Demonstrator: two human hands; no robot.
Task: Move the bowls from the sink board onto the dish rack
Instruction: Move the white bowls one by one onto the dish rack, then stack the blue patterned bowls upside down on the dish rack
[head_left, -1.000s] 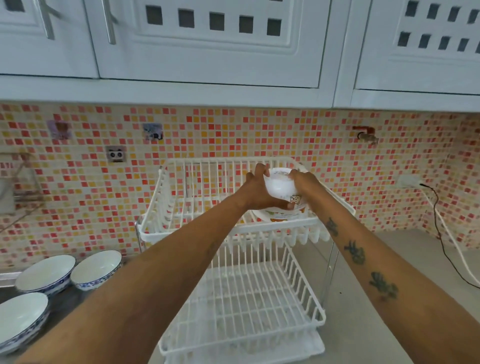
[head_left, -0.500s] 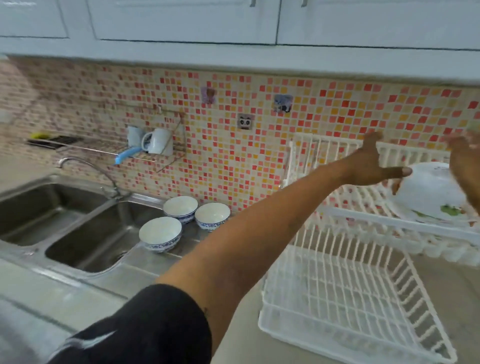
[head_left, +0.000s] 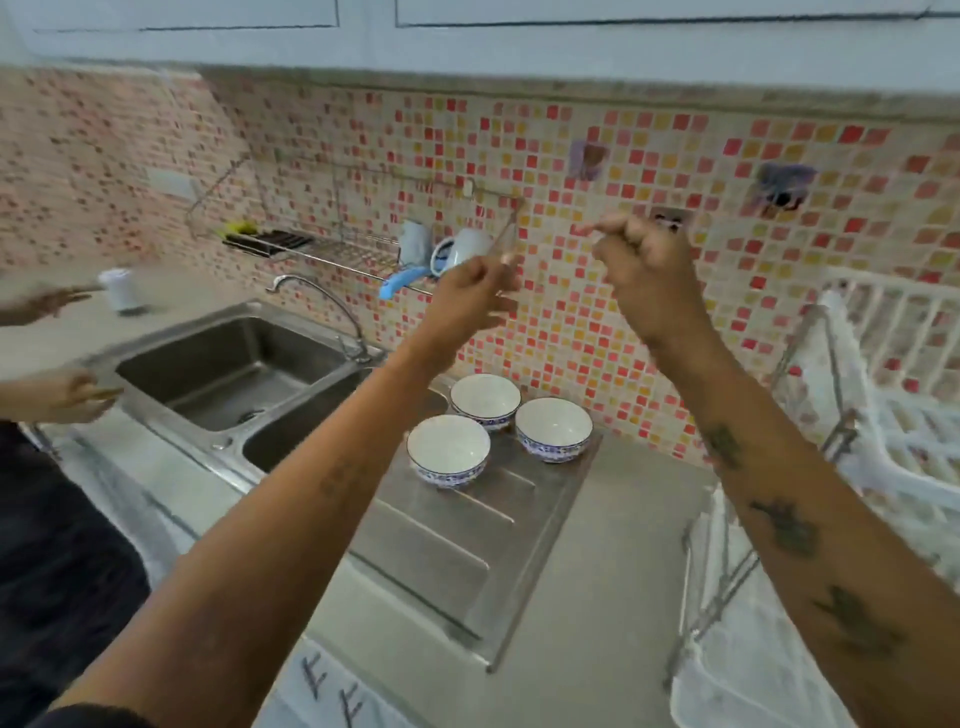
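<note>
Three white bowls with blue patterned outsides stand upright on the steel sink board: one at the front left, one behind it, one at the right. My left hand hovers in the air above and behind the bowls, empty, with its fingers loosely bent. My right hand hangs beside it to the right, also empty, fingers curled downward and blurred. The white two-tier dish rack stands at the right edge, partly cut off; no bowl on it shows in this view.
A double steel sink with a faucet lies left of the board. A wire wall shelf holds mugs. Another person's hands work at the far left near a white cup.
Both my hands let go of the bowl on the rack's upper tier and swung left, empty. The view turned left, so the sink board sits in the middle and the rack at the edge.
</note>
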